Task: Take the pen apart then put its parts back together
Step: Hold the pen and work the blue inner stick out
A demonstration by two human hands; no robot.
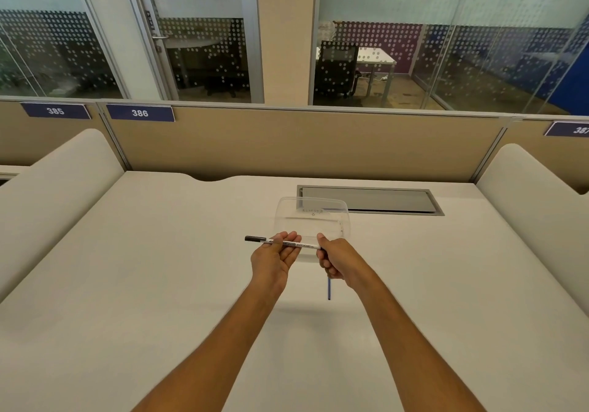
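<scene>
Head cam: both arms reach out over the white table (159,284). Left hand (274,260) cradles the pen (287,242) on loosely curled fingers, right hand (339,260) is closed round its other end. A blue stick (329,290) pokes out below the right hand, with a clear container (314,217) just behind.

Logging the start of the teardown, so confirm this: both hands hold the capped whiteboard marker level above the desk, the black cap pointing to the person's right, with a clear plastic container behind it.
One detail is wrong. In the head view the black cap points to the person's left, past the left hand; the right hand grips the opposite end. The rest stands: both hands hold the marker above the desk, the clear container behind it.
</scene>
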